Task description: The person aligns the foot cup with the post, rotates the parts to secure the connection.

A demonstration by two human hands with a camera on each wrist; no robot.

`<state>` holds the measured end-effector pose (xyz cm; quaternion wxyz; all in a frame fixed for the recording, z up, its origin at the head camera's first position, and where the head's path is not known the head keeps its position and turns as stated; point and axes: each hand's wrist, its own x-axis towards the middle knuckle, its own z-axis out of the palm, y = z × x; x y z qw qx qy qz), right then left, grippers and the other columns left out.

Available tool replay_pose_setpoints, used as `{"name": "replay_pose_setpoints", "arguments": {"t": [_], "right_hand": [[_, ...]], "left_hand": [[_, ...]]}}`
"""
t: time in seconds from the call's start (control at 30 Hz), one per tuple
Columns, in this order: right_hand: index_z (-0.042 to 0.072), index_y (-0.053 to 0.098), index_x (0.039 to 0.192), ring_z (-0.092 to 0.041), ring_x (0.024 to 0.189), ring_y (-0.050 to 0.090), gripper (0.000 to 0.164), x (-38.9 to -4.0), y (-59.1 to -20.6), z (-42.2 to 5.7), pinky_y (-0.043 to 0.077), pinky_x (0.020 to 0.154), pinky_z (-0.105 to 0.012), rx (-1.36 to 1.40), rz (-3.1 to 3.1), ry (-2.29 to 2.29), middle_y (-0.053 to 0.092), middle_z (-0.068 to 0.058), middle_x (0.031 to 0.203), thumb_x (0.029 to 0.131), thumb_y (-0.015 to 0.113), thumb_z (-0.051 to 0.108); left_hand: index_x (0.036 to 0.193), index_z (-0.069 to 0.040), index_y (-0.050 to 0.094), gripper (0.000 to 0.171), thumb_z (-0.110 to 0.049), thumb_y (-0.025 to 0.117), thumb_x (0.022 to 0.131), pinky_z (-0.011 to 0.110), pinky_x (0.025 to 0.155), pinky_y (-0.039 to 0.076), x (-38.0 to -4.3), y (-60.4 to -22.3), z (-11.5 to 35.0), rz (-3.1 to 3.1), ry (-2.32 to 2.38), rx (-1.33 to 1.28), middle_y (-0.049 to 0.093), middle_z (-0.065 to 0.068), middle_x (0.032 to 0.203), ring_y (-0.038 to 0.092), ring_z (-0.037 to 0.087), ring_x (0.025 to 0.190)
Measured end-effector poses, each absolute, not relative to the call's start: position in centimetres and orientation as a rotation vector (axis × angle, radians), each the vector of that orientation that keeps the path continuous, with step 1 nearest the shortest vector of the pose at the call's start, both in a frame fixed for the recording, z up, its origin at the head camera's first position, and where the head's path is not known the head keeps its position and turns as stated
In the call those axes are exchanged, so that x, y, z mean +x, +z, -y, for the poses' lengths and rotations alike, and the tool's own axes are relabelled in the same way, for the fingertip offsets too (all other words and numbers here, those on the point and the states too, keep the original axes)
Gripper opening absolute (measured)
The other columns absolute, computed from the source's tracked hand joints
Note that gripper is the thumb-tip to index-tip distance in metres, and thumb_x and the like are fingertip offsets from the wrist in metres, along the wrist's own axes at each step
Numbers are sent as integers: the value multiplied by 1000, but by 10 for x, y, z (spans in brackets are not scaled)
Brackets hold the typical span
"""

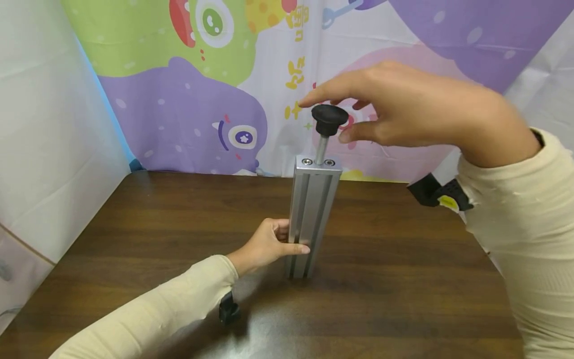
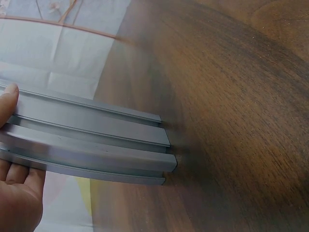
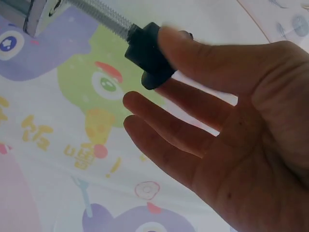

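A silver aluminium extrusion [image 1: 314,214] stands upright on the wooden table, leaning slightly in the head view. My left hand [image 1: 273,244] grips it low down, thumb across the front face; the left wrist view shows its slotted lower end [image 2: 120,135] against the tabletop. From the top end plate rises a threaded rod [image 3: 104,17] with a black knob [image 1: 329,118] on it. My right hand [image 1: 403,107] is at the knob with fingers spread and fairly straight. Its thumb overlaps the knob in the right wrist view; firm contact is unclear.
The brown wooden table [image 1: 179,214] spreads around the extrusion. Behind it hangs a cartoon-printed curtain [image 1: 179,119], with a white sheet [image 1: 40,109] at the left. Two socket screws sit in the end plate [image 1: 318,162], beside the rod. Black wrist mounts hang under both sleeves.
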<state>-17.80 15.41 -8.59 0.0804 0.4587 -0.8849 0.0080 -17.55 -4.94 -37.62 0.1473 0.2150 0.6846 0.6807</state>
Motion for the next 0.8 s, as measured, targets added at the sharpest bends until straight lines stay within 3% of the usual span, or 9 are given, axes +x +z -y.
{"name": "replay_pose_setpoints", "arguments": {"t": [0.13,0.3,0.4,0.53,0.67,0.8], "right_hand": [[40,51,134,-2,118,52,66,-186,-87,-158,51,90,-30,1485,2578,35,55,23,129,85,66,-3],[41,54,132,2,98,59,65,-193,-90,-158,51,76,-20,1479,2553,15,61,19,118,86,66,-4],[34,57,132,0,88,60,54,-194,-90,-159,50,71,-20,1425,2580,-2,62,13,115,87,69,7],[18,68,117,-4,75,60,36,-186,-86,-153,49,69,-23,1281,2637,29,66,7,95,87,69,38],[16,71,85,-12,60,55,50,-169,-84,-141,44,59,-29,1026,2662,60,65,5,68,80,63,65],[16,64,62,-16,52,52,60,-159,-87,-130,41,52,-31,808,2651,41,60,3,54,76,59,73]], "left_hand": [[112,7,65,39,1,78,76,31,76,56,-176,-376,50,-1968,1959,623,72,17,97,70,16,86],[112,7,65,39,1,78,76,31,76,56,-176,-377,51,-1967,1955,615,72,17,97,70,16,86],[112,7,65,39,1,78,76,32,77,56,-176,-377,50,-1964,1957,617,72,17,98,70,17,87],[113,6,65,40,2,78,75,32,78,56,-176,-375,49,-1953,1962,610,72,16,99,70,17,88],[113,6,65,40,3,78,75,32,78,56,-175,-375,49,-1951,1962,611,72,16,99,70,17,88],[112,5,66,40,2,79,75,31,77,56,-175,-374,48,-1952,1961,606,72,16,98,70,17,88]]}}
